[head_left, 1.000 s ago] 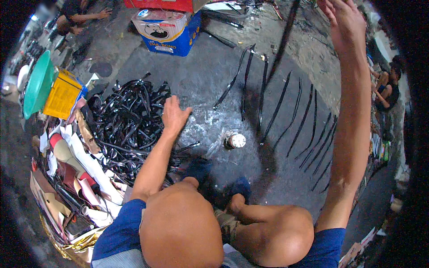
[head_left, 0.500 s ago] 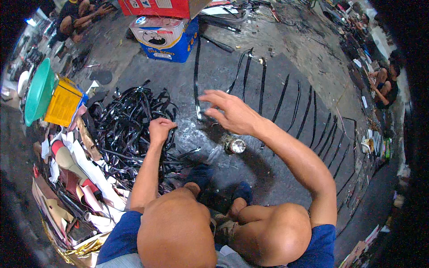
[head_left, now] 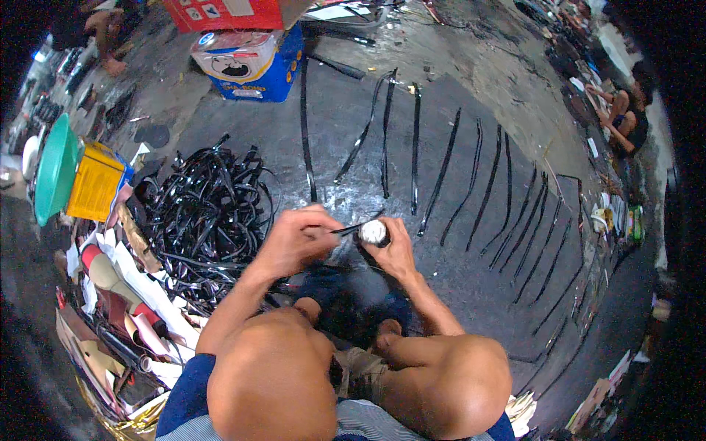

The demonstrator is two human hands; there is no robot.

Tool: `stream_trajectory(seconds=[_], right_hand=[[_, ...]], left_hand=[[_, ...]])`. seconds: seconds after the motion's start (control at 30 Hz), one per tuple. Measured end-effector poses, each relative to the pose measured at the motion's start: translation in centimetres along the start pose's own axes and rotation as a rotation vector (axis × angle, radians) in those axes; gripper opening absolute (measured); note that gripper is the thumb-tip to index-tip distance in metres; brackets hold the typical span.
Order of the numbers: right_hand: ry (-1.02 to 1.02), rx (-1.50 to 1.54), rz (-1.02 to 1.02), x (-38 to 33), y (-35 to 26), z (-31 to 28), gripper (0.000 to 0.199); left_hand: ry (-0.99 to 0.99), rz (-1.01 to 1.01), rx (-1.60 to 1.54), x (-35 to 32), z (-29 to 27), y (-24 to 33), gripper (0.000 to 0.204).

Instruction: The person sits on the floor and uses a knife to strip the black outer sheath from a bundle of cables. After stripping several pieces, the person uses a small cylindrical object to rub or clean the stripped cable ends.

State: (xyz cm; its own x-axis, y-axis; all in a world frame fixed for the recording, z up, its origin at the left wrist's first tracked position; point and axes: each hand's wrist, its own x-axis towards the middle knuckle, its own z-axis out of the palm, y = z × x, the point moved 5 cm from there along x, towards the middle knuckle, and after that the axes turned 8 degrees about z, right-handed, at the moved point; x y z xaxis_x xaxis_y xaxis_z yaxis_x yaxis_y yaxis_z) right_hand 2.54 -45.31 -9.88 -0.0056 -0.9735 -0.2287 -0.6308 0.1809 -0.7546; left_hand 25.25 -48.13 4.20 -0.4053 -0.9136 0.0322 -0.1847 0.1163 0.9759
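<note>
My right hand [head_left: 396,250] is wrapped round a small round can [head_left: 373,232] with a whitish top, in front of my knees. Just left of it my left hand [head_left: 298,242], slightly blurred, pinches a thin black strip [head_left: 347,229]. The strip's far end reaches the can's rim; whether it touches cannot be made out. Beyond my left hand lies a tangled heap of glossy black strips [head_left: 209,209]. Single black strips, one of them a long strip [head_left: 306,132] straight ahead, lie spaced out across the dark sheet [head_left: 353,95] on the floor.
A blue tin [head_left: 254,70] stands at the far side with a red box [head_left: 224,13] on top. At left are a yellow tin [head_left: 99,180], a green basin [head_left: 57,173] and scrap pieces [head_left: 132,294]. Another person [head_left: 625,117] sits at far right.
My left hand has come from the heap to the middle with a strip. My right hand has drawn back from the laid strip and taken hold of the can that stood on the floor.
</note>
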Motion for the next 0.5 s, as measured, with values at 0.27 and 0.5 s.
stream_trajectory(seconds=[0.27,0.5], right_hand=[[0.462,0.684,0.198,-0.3,4.7,-5.1,0.05],[0.33,0.689,0.047,-1.9,-3.3,-5.1,0.059]], left_hand=[[0.034,-0.479,-0.673,2.3,7.8,-14.5,0.034],[-0.082,-0.438,-0.824,0.7,9.8,-13.6,0.034]])
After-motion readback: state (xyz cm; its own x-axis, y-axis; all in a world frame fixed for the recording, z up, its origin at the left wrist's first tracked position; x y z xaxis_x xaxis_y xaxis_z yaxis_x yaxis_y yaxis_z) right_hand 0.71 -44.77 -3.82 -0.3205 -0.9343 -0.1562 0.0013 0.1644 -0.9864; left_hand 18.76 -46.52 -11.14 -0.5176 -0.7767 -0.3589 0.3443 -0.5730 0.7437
